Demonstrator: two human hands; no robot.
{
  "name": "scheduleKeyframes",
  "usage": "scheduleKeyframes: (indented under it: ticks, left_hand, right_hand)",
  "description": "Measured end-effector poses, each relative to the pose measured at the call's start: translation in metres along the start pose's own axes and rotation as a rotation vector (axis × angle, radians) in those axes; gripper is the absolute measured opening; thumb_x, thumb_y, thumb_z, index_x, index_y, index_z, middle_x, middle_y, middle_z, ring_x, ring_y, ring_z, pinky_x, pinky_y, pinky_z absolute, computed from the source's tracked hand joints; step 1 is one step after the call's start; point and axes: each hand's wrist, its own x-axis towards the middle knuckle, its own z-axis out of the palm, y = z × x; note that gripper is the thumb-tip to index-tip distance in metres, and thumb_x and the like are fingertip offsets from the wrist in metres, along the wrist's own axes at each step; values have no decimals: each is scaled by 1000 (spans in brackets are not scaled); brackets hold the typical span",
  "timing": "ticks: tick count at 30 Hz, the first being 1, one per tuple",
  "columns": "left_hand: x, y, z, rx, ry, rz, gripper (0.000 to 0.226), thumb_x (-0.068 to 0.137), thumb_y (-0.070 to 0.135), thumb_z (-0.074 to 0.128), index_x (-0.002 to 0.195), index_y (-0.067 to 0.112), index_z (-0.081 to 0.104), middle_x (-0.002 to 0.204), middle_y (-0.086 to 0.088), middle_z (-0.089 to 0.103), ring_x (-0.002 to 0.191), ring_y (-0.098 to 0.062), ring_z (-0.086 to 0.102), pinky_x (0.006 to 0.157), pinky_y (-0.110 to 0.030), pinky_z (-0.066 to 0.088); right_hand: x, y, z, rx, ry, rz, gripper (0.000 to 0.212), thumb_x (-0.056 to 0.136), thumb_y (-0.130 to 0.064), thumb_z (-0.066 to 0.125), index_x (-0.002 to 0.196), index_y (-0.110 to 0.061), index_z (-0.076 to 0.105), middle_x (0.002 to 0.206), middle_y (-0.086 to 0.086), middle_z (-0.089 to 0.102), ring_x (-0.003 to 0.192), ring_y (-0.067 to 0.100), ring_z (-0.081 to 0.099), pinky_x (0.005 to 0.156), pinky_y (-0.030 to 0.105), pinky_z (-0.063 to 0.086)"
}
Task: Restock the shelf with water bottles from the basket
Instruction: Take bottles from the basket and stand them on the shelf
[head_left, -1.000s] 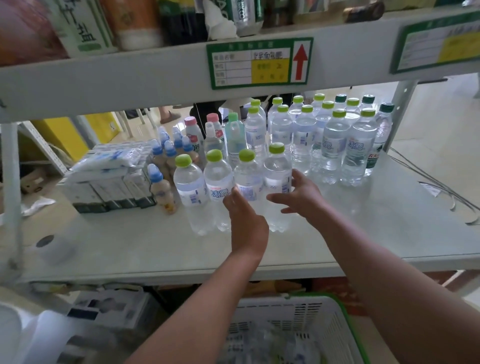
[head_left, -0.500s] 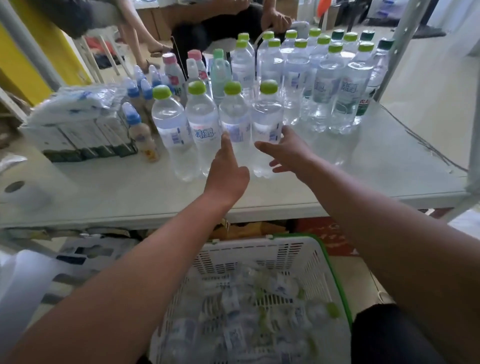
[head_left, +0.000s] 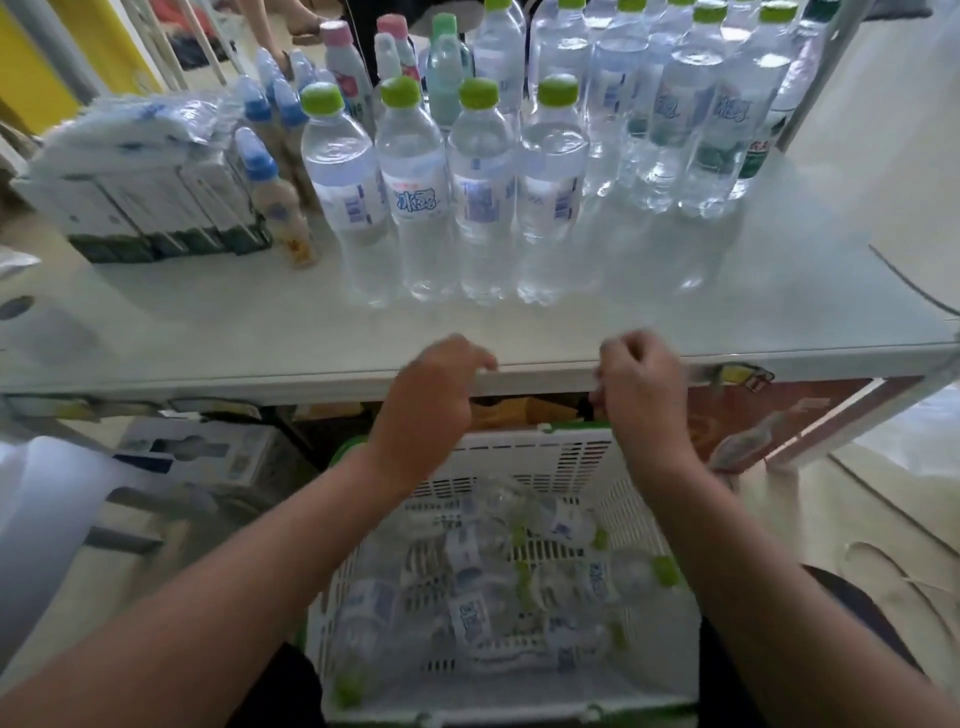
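Observation:
A row of clear water bottles with green caps (head_left: 441, 192) stands upright on the white shelf (head_left: 260, 338), with more such bottles (head_left: 691, 119) behind at the right. Below, a white basket with a green rim (head_left: 571, 462) holds several water bottles (head_left: 483, 587) lying on their sides. My left hand (head_left: 426, 400) and my right hand (head_left: 644, 389) hover over the shelf's front edge, above the basket's far wall. Both have loosely curled fingers and hold nothing.
Small blue-capped bottles (head_left: 275, 192) and stacked cartons (head_left: 145, 208) with plastic packets on top fill the shelf's left part. Pink-capped bottles (head_left: 343, 67) stand further back. A shelf post (head_left: 810, 78) rises at the right. Boxes (head_left: 208, 452) sit under the shelf.
Both hands have pulled back from the front row of bottles toward the shelf edge and curled their fingers. The view has tilted down, showing more of the basket.

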Motion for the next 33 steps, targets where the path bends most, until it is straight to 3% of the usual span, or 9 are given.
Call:
scheduleKeyframes:
  ticks: [3,7,10,14,17,21,26,30,33]
  left_hand:
    - [-70,-30,21,323,-727,132,50,76,-9,50,117,18,63,114,-6,62,104,-26,56,86,-41,50]
    - [-148,-76,18,451,-1203,23,42,63,47,76,103,38,67,102,5,66,100,-24,65,75,-22,51]
    - [-178,-116,29,746,-1131,264,50,46,46,87,92,50,67,102,14,69,91,-15,69,67,-26,57]
    - [-180,-118,40,742,-1303,491,49,63,38,82,105,50,61,113,19,64,112,-16,62,92,-37,51]
    - [-182,-120,47,608,-1323,637,40,94,15,53,129,35,49,142,9,46,142,-23,28,116,-46,16]
    - [-178,-119,53,527,-1373,548,44,94,2,50,131,27,48,146,3,40,145,-23,16,117,-52,4]
    - [-171,-112,48,439,-1367,412,53,89,-5,51,131,27,50,145,4,42,143,-21,22,115,-51,6]
    - [-173,-114,52,178,-1114,215,57,82,1,52,128,34,48,137,7,50,131,-18,41,104,-43,34]
    - [-174,-108,58,-100,-861,-76,41,80,25,52,119,38,50,125,0,61,116,-18,54,97,-34,46]
  right_hand:
    - [-64,101,14,319,-242,696,26,93,-21,44,68,-14,44,52,3,48,40,15,45,38,22,38]
    - [-106,183,25,624,57,1049,26,94,-8,45,68,-11,40,34,5,35,25,13,32,28,17,37]
    - [-102,189,27,659,230,1065,8,93,-11,54,100,-9,52,75,13,50,63,20,50,34,21,48]
    - [-85,200,29,598,311,1076,40,83,-22,70,117,-10,52,115,11,55,86,22,56,59,33,47]
    - [-78,221,26,564,453,990,92,63,-25,85,140,-19,35,139,6,49,108,28,59,77,39,53]
    - [-73,218,27,504,450,876,105,63,-20,86,148,-22,25,148,5,40,125,26,50,89,42,50]
    - [-67,223,24,428,418,830,95,60,-17,86,142,-13,39,138,7,51,111,24,56,92,47,51]
    - [-58,285,23,339,430,789,117,31,-38,88,137,-17,43,133,6,57,112,26,59,92,50,52]
    - [-71,243,31,203,387,761,91,48,-31,88,130,-15,51,129,9,60,113,31,59,97,48,49]
